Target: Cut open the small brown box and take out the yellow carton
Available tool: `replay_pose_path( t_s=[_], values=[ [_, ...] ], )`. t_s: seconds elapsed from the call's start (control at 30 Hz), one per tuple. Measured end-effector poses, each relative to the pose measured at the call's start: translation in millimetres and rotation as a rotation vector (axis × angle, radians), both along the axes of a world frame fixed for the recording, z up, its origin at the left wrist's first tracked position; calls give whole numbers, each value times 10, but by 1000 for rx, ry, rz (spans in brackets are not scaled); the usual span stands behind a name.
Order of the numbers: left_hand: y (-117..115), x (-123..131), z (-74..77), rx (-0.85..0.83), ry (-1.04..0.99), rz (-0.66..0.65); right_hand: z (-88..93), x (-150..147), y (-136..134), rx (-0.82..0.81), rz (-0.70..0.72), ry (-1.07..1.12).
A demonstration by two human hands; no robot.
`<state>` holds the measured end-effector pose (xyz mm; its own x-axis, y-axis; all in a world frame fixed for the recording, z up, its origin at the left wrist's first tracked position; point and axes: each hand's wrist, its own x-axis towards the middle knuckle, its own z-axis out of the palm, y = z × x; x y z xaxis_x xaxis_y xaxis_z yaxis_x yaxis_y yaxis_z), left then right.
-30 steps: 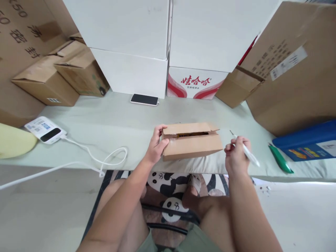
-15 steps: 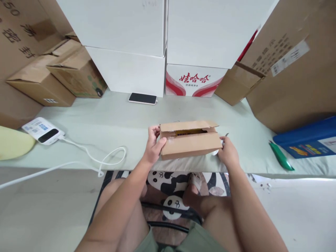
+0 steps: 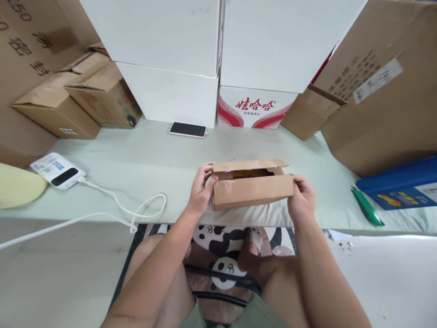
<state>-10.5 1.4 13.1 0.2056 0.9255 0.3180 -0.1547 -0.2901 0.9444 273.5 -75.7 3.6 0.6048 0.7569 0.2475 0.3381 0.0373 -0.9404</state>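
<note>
The cardboard carton point(image 3: 254, 191) sits near the tabletop's point(image 3: 136, 155) 6 o'clock edge, gripped by the left hand point(image 3: 201, 189) at 9 o'clock and the right hand point(image 3: 302, 199) at 3 o'clock, where uneven pulling could tear its parted flaps point(image 3: 251, 165).

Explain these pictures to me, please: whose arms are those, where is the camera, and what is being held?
There's no machine here: these are a person's bare arms, seen from a camera on their head, looking forward and down. The left hand and right hand grip opposite ends of a small cardboard box, its top partly open. On the pale cloth also lie a phone-like device, a white gadget with a cable, and a slim green object. White cartons stand behind.
</note>
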Motion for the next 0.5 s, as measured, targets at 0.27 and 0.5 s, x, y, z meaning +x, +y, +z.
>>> replay_pose_path(
  t_s=[0.27,0.5],
  values=[
    [-39,-161,182,97,251,-142,174,-146,-65,157,350,-44],
    [-19,-231,124,108,244,-159,156,-149,-195,96,444,-320]
  ],
)
